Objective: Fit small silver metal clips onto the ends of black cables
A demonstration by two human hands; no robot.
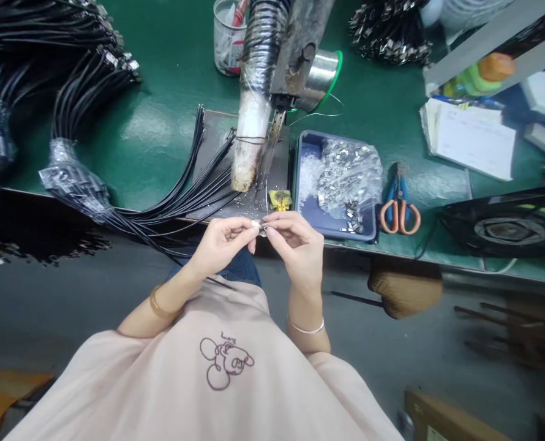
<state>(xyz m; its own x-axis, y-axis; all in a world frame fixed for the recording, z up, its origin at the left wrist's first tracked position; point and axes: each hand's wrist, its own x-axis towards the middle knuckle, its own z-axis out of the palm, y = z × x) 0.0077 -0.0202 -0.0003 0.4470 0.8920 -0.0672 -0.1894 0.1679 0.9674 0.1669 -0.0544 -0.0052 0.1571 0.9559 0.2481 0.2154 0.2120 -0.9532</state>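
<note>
My left hand (226, 242) and my right hand (296, 245) meet at the front edge of the bench, both closed in a pinch. Between their fingertips is a small silvery-white connector piece (262, 229), mostly covered by the fingers. A bundle of black cables (162, 215) runs along the bench edge beside my left hand, and one black cable passes below it. Just beyond my hands stand a soldering station's metal tip (271, 144) and a wrapped fume hose (249, 128). A yellow sponge-like piece (280, 200) lies near my right fingers.
To the right, a blue tray (301, 228) holds a plastic bag and small metal shells. Next to it lie orange-handled pliers (400, 208). A solder spool (321, 76) hangs behind. Papers (472, 135) and a black fan-like device (506, 226) sit farther right. Cable bundles (89, 92) fill the left.
</note>
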